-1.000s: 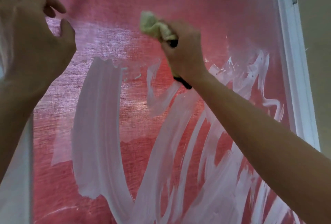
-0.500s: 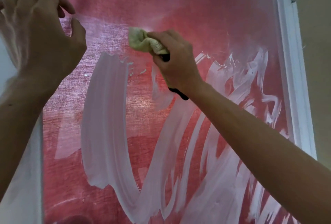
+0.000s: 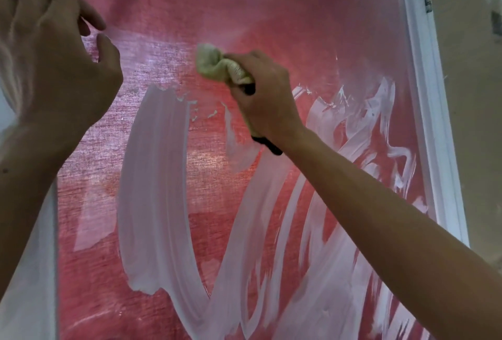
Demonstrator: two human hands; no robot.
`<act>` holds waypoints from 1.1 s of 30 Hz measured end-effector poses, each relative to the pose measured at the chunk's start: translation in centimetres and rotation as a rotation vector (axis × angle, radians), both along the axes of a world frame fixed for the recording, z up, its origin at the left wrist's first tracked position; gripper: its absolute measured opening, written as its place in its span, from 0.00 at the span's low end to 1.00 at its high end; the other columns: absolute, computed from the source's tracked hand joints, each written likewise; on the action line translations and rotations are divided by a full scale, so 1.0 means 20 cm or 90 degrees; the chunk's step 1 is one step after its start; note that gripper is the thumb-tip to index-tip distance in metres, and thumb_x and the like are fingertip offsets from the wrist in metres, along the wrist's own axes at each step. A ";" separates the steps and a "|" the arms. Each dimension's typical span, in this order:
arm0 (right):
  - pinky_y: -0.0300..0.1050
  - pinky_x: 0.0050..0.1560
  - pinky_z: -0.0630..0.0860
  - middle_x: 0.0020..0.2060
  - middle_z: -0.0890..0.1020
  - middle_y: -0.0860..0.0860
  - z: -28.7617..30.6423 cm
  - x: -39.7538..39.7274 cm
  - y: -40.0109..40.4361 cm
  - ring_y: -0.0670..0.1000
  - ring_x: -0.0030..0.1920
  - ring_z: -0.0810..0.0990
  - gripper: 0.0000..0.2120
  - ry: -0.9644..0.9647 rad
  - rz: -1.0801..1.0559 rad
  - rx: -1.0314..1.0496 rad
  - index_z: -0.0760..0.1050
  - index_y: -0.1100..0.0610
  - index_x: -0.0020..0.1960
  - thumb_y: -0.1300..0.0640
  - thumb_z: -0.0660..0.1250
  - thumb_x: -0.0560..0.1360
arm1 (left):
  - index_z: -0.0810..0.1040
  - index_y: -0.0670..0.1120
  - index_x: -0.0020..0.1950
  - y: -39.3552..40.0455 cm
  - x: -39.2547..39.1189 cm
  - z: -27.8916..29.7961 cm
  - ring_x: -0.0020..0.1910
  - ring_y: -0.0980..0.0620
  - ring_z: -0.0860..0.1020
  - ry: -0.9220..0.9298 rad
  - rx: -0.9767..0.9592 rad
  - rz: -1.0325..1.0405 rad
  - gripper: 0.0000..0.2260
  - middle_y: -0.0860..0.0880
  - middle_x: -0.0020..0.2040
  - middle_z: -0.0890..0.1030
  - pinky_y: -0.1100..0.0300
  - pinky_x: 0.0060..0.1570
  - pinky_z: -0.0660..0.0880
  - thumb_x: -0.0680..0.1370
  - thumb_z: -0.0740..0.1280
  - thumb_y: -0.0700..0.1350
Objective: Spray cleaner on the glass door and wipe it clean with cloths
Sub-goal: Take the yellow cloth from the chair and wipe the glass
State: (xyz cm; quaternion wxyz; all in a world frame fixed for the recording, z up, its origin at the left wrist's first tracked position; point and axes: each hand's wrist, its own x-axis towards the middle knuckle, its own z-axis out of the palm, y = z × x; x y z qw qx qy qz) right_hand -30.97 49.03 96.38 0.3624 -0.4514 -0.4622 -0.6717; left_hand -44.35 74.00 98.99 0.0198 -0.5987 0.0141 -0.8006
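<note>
1. The right hand [image 3: 264,98] is gripping a bunched yellow-green cloth [image 3: 217,66] together with a black handle [image 3: 267,145] that is poking out below the wrist; the cloth is pressing against the glass door [image 3: 312,27], just above the white foam streaks [image 3: 154,190].
2. The left hand [image 3: 58,68] is hovering left of the cloth, fingers loosely curled and grasping nothing; whether its fingertips are touching the glass is unclear.
3. The foam is lying in broad swipes below and right of the cloth; a red curtain [image 3: 190,0] is showing behind the glass; the white door frame [image 3: 432,95] is running far right of the cloth.
</note>
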 end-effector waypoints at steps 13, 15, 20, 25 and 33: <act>0.25 0.44 0.67 0.43 0.83 0.55 0.11 -0.12 0.16 0.52 0.41 0.78 0.14 0.046 0.038 0.074 0.84 0.62 0.54 0.68 0.74 0.68 | 0.67 0.68 0.48 -0.10 -0.13 -0.03 0.49 0.52 0.76 -0.010 -0.035 -0.116 0.10 0.58 0.46 0.72 0.49 0.58 0.76 0.79 0.55 0.50; 0.24 0.43 0.65 0.42 0.83 0.56 0.12 -0.15 0.20 0.52 0.40 0.77 0.15 0.060 0.054 0.111 0.84 0.63 0.53 0.70 0.73 0.66 | 0.67 0.72 0.50 -0.08 -0.15 -0.05 0.58 0.48 0.78 -0.012 -0.025 -0.080 0.13 0.59 0.49 0.72 0.46 0.65 0.76 0.80 0.55 0.50; 0.42 0.42 0.71 0.44 0.82 0.58 0.02 -0.23 0.27 0.58 0.44 0.80 0.18 -0.083 0.028 -0.110 0.83 0.64 0.56 0.70 0.72 0.67 | 0.71 0.70 0.50 -0.17 -0.25 -0.07 0.65 0.44 0.76 0.090 0.016 -0.041 0.13 0.62 0.49 0.74 0.38 0.66 0.73 0.78 0.58 0.49; 0.45 0.39 0.74 0.42 0.82 0.55 0.18 -0.23 0.26 0.54 0.41 0.79 0.16 -0.032 0.012 -0.037 0.85 0.61 0.54 0.68 0.72 0.67 | 0.72 0.55 0.69 -0.23 -0.27 -0.08 0.67 0.39 0.73 0.195 0.135 0.004 0.19 0.55 0.61 0.80 0.30 0.66 0.68 0.79 0.61 0.56; 0.50 0.41 0.77 0.45 0.84 0.57 0.16 -0.25 0.28 0.57 0.44 0.81 0.19 -0.107 0.022 -0.119 0.84 0.63 0.57 0.68 0.70 0.67 | 0.73 0.53 0.66 -0.21 -0.23 -0.09 0.63 0.38 0.74 0.179 0.165 0.090 0.17 0.51 0.60 0.73 0.28 0.62 0.69 0.80 0.64 0.59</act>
